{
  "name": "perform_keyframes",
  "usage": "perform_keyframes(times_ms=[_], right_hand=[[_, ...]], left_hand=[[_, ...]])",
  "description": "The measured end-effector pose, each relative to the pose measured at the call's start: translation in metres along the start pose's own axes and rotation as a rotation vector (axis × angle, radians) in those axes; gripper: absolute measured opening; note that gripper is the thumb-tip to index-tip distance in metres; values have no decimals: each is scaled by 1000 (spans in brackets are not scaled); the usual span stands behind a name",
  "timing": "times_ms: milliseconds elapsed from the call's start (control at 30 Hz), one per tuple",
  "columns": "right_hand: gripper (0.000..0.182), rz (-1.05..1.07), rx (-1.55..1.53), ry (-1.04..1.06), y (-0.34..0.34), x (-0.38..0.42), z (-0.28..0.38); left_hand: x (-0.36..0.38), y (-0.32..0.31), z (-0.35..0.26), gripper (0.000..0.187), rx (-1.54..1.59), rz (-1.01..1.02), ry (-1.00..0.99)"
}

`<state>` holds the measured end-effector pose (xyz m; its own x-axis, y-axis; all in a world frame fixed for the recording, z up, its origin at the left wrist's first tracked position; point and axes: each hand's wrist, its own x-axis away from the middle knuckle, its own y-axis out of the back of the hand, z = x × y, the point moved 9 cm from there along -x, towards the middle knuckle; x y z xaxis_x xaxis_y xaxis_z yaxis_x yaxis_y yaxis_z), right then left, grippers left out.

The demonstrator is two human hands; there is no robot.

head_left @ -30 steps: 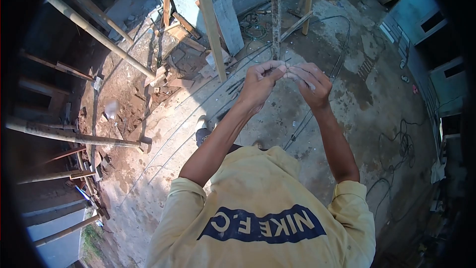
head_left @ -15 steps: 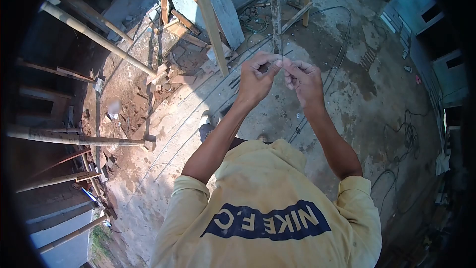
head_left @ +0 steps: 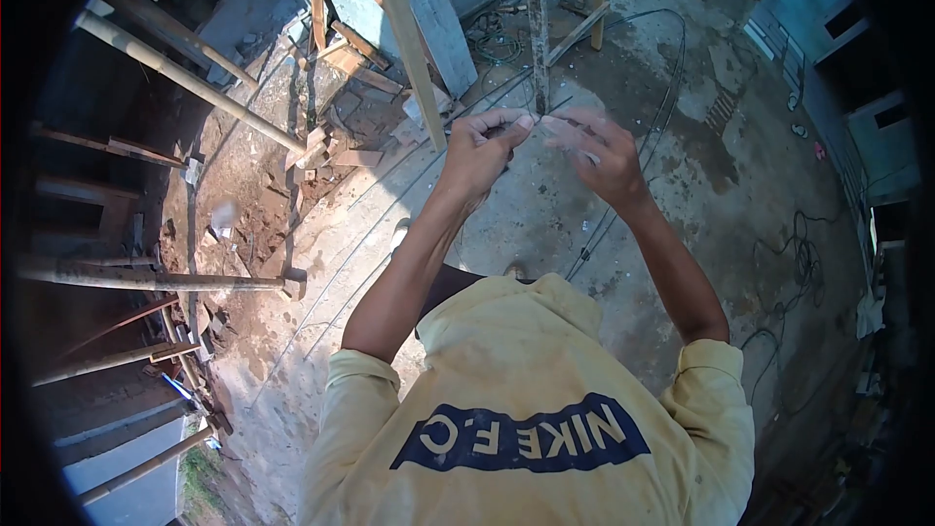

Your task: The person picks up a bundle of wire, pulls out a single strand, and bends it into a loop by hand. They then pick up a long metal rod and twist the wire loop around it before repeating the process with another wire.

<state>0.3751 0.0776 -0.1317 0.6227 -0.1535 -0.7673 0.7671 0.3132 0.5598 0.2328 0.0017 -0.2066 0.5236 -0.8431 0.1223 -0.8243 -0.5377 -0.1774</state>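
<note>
Fingertips of our left hand pinch a thin tie wire, held up before the vertical steel bar; our right hand looks pinched on its other end, blurred. We should keep it taut while twisting.

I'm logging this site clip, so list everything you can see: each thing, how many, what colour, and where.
vertical bar: one, rusty grey, upright just beyond the hands
thin wire: one short piece, dark, pinched between both hands; hard to make out
long rods: several, dark, lying across the concrete floor
wooden props: several, pale brown, leaning at left
plank: one, light wood, slanting up at top centre
rubble and wood scraps: pile, reddish brown, upper left
cables: some, black, right floor
shirt: one, yellow, blue lettering
left hand: grip pinching the wire
right hand: grip pinching the wire
</note>
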Motion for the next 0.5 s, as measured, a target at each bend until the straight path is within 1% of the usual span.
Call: perform_keyframes(times_ms=[67, 233, 300, 333, 367, 400, 433, 467, 500], right_hand=[[37, -6, 31, 151, -1, -4, 10], [33, -24, 10, 197, -5, -10, 7], [31, -26, -18, 194, -10, -11, 8], [26, -58, -80, 91, -10, -12, 4], [20, -90, -139, -13, -11, -12, -1], [20, -89, -139, -13, -14, -13, 4], [14, -120, -181, -86, -14, -13, 2], [9, -151, -223, -160, -14, -11, 0], [9, -149, -222, -163, -17, -9, 6]], left_hand=[[1, -3, -1, 16, 14, 11, 13], [1, -2, 1, 14, 16, 6, -5], [4, 2, -2, 13, -14, -73, -86], [5, 1, 0, 13, -14, -76, -84], [7, 1, -6, 13, -36, -93, -170], [10, 0, -12, 13, -59, -108, -255], [11, -2, -11, 13, -59, -106, -253], [13, -1, -16, 13, -119, -147, -312], [15, -1, -21, 13, -178, -186, -370]])
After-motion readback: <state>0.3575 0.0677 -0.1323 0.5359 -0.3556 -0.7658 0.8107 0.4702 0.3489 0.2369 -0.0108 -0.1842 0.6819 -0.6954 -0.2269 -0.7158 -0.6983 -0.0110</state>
